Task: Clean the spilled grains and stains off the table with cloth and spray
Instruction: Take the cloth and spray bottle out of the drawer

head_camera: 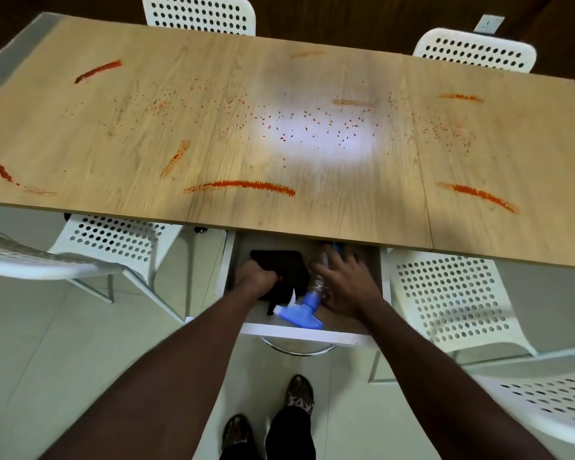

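A wooden table (213, 127) carries scattered orange-red grains (312, 127) across its middle and several red smeared stains (246, 185). Below its front edge an open white drawer (299, 332) holds a black cloth (289, 267) and a spray bottle with a blue trigger head (301, 315), lying on its side. My left hand (254, 277) grips the black cloth inside the drawer. My right hand (344, 282) lies over the bottle's clear body with fingers spread; its grasp is not plain. The bottle's far end is hidden under the table edge.
White perforated chairs stand at the near left (113, 240), the near right (445, 293), the far side (200, 13) and the far right (475, 49). Another chair back sits at the lower right (551, 403). My feet (299, 391) stand on a pale tiled floor.
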